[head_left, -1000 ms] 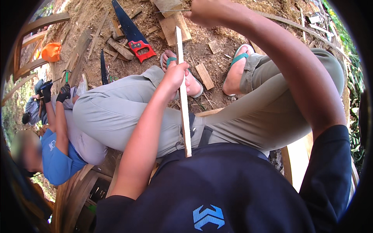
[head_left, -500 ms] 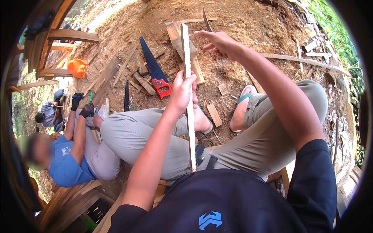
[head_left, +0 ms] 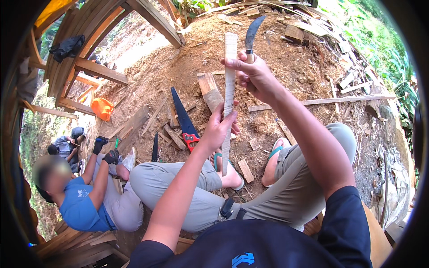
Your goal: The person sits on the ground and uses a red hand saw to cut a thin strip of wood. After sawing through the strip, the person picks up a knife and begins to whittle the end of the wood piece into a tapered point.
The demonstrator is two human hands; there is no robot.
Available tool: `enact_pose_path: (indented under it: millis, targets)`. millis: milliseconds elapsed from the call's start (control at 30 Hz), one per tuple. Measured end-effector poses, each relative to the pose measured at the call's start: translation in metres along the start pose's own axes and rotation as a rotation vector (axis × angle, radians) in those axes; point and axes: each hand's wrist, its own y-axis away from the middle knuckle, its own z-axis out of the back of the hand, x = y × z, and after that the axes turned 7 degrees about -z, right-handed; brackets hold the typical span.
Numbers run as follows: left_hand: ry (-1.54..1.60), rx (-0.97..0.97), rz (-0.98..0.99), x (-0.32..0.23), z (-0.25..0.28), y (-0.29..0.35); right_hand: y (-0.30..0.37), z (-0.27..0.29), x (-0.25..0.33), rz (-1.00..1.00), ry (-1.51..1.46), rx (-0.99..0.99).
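A narrow, pale wooden strip (head_left: 230, 85) stands nearly upright in front of me, its lower end tapering above my thigh. My left hand (head_left: 220, 129) is closed around its lower middle, thumb across the front. In my right hand (head_left: 257, 78) is a curved-blade knife (head_left: 254, 35) with a light wooden handle, its dark blade pointing up. The knife stands just right of the strip's upper end. My right thumb reaches across and lies against the strip. Most of the handle is hidden behind my fingers.
A handsaw (head_left: 181, 111) with a red handle lies left of the strip, near a board (head_left: 208, 87) and wood offcuts. My sandalled feet are below. At left sits a gloved person in a blue shirt (head_left: 89, 201). An orange bag (head_left: 102, 109) and timber frame stand beyond.
My view has tilted upward. The strip has turned to show its broader face, and my right hand has come in against it. The knife blade now shows side-on, pointing up.
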Motion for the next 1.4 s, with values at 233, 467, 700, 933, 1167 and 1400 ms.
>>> enact_pose_path:
  millis: [233,467,700,933,1167,1400]
  targets:
    - [-0.204,-0.027,-0.128,0.004,0.025,-0.003,0.015,-0.026,0.001,-0.018,-0.046,0.136]
    - [-0.333,0.029,-0.172,-0.001,0.056,-0.002,0.02,-0.035,0.003,0.058,0.107,0.18]
    - [-0.294,0.059,-0.187,0.001,0.06,0.003,0.022,-0.036,0.007,0.046,0.143,0.27]
    - [-0.061,0.174,-0.004,0.002,0.065,0.014,0.025,-0.045,-0.001,0.173,0.257,0.062]
    - [-0.099,0.059,-0.175,0.016,0.051,0.018,0.025,-0.053,-0.029,0.151,0.3,-0.106]
    - [0.171,-0.082,-0.476,-0.011,0.048,0.019,0.035,-0.064,-0.056,0.075,0.259,-0.005]
